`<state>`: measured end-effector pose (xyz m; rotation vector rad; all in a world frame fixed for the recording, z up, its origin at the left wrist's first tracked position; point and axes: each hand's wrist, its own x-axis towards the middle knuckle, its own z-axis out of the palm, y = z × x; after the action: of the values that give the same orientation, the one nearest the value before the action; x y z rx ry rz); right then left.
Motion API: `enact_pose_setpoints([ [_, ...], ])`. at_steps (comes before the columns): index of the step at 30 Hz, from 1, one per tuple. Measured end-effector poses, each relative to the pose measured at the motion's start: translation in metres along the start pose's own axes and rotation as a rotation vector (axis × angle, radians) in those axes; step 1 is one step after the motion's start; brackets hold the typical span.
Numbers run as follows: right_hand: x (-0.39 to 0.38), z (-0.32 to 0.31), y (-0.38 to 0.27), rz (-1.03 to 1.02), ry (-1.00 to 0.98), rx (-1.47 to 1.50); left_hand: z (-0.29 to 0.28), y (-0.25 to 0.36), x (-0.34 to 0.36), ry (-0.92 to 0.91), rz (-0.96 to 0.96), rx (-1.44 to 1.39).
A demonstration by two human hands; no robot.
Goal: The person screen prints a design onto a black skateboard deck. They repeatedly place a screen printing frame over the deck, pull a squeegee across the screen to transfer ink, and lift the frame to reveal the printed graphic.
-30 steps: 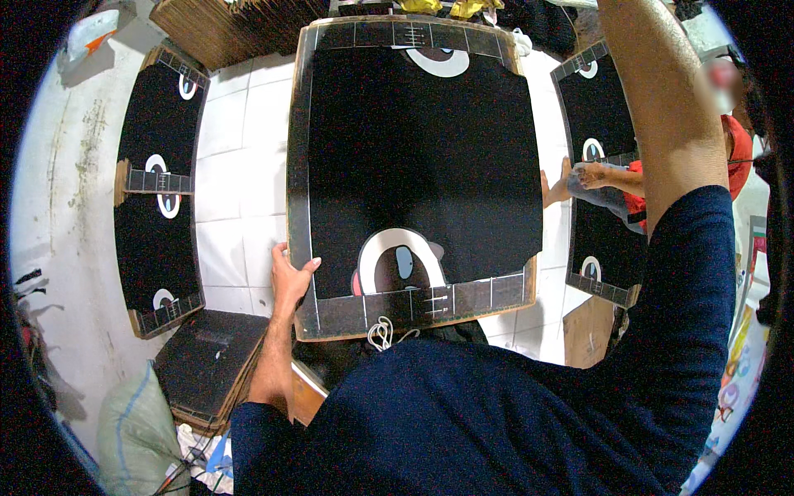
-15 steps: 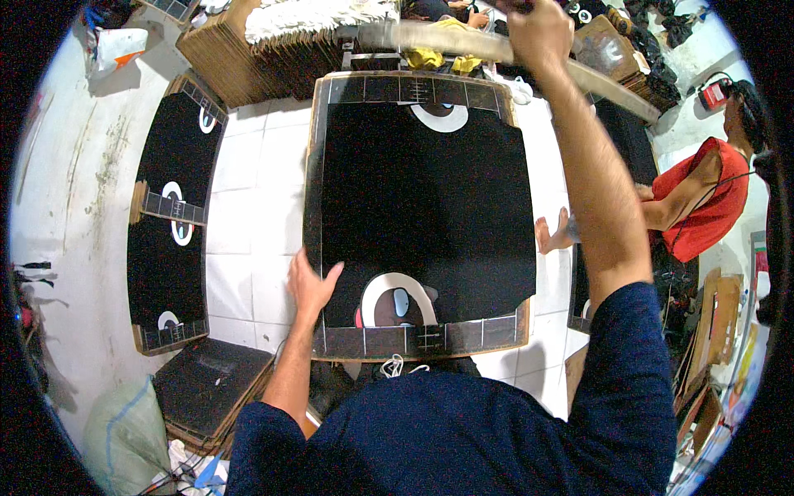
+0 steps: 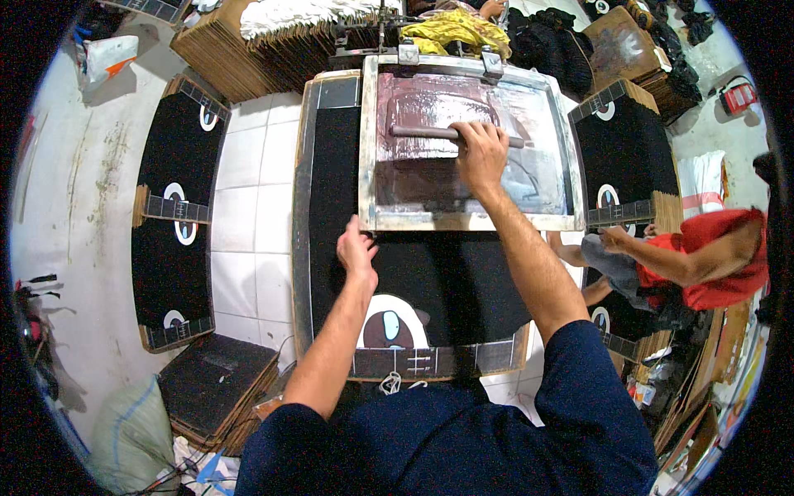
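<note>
A screen printing frame (image 3: 471, 222) lies over the far part of a black fabric panel on a board (image 3: 430, 273). My right hand (image 3: 482, 157) is closed round the handle of a squeegee (image 3: 423, 132), which rests across the mesh in dark brownish ink (image 3: 442, 103). At the frame's near left corner is my left hand (image 3: 356, 250), one finger stretched along the edge and the others loosely bent. Whether it presses on the frame is hard to see. A printed eye in white and brown (image 3: 394, 322) shows on the fabric near me.
Metal clamps (image 3: 408, 54) hold the frame's far edge. More boards with black printed fabric stand left (image 3: 169, 273) and right (image 3: 633, 153). A person in red (image 3: 719, 256) sits at the right. Behind are stacked boards (image 3: 240, 58) and a yellow cloth (image 3: 459, 33).
The raised frame has come down onto the fabric. My right hand has dropped from the far top to the squeegee on the mesh. My left hand has moved forward and right to the frame's corner.
</note>
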<state>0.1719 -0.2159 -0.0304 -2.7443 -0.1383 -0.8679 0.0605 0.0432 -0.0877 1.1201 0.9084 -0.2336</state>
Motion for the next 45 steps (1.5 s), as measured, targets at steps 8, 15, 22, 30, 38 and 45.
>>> enact_pose_setpoints([
  [8, 0.054, 0.059, 0.035, -0.003, -0.492, -0.253, -0.023, -0.031, 0.040, -0.036, 1.296, 1.280],
  [15, 0.065, 0.054, 0.046, -0.023, -0.537, -0.120, -0.023, -0.037, 0.045, -0.010, 1.283, 1.277],
  [22, 0.047, 0.043, 0.032, 0.025, -0.567, -0.104, -0.023, -0.032, 0.040, -0.027, 1.252, 1.280],
  [30, 0.046, 0.057, 0.044, -0.079, -0.486, -0.173, -0.021, -0.029, 0.039, -0.065, 1.209, 1.306],
  [38, 0.137, 0.122, 0.079, -0.044, -0.535, -0.221, -0.021, -0.030, 0.040, -0.069, 1.208, 1.374],
  [45, 0.038, 0.093, 0.048, -0.097, -0.250, -0.281, -0.021, -0.030, 0.039, -0.077, 1.204, 1.358],
])
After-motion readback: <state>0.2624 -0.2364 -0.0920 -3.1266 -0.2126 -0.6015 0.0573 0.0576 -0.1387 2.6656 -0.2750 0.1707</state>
